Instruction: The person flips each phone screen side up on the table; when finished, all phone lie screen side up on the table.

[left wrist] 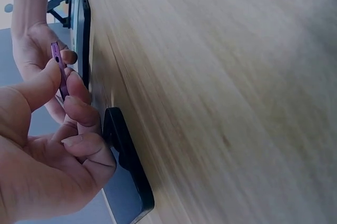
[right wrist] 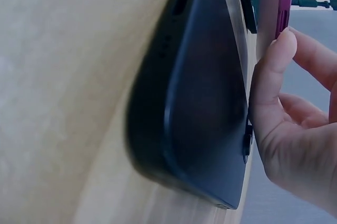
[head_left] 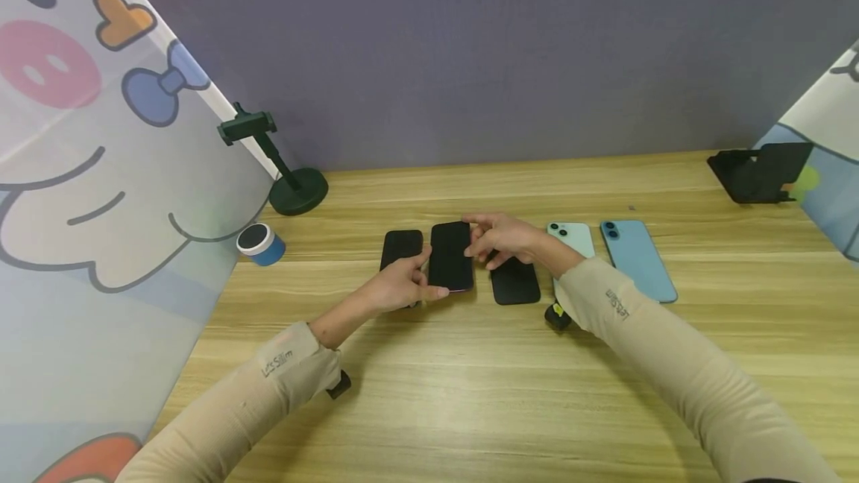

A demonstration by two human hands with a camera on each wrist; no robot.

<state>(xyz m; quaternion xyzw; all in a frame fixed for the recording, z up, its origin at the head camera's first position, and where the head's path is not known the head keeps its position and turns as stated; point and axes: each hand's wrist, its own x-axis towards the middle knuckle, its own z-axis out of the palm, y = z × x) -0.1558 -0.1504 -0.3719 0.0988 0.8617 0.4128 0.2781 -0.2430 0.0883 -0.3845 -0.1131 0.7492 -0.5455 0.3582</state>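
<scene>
Both hands hold a smartphone [head_left: 450, 256] with a dark screen facing up and a purple-pink edge [left wrist: 59, 68], raised off the table. My left hand [head_left: 400, 284] pinches its lower left part between thumb and fingers. At the opposite side, my right hand [head_left: 506, 237] grips the right edge, one finger reaching to the top corner; the purple edge [right wrist: 284, 2] shows at its fingertips. Beneath the left hand lies a black phone [head_left: 400, 247], partly covered. Another black phone [head_left: 515, 283] lies under the right hand, its upper end hidden.
To the right lie a pale green phone [head_left: 581, 235], partly behind the right sleeve, and a blue phone [head_left: 640, 259], both camera side up. A dark green phone stand [head_left: 298, 191] and a blue-white jar [head_left: 262, 246] stand left. A black folding stand [head_left: 761, 172] is far right.
</scene>
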